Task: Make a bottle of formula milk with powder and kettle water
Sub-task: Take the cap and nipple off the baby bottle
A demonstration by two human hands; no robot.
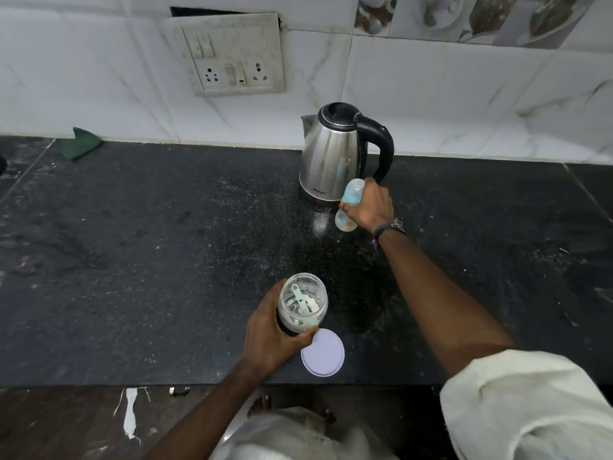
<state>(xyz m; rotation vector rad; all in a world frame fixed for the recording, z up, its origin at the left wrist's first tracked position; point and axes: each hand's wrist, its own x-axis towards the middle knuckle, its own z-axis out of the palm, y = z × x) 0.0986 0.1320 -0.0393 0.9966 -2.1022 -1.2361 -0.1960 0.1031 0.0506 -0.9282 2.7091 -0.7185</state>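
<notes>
A steel kettle (330, 154) with a black handle and lid stands at the back of the dark counter (166, 244). Just in front of it my right hand (370, 207) grips a pale blue baby bottle (351, 194), its cap still on. Near the front edge my left hand (270, 330) wraps around an open clear jar (302, 302). A little white powder and a mint-green scoop (300, 298) lie inside the jar. The jar's white lid (323, 353) rests flat on the counter beside that hand.
A green cloth (78, 142) lies at the back left against the tiled wall. A switch and socket plate (232, 54) is on the wall above the kettle. The counter's front edge runs just below the lid, with floor beneath.
</notes>
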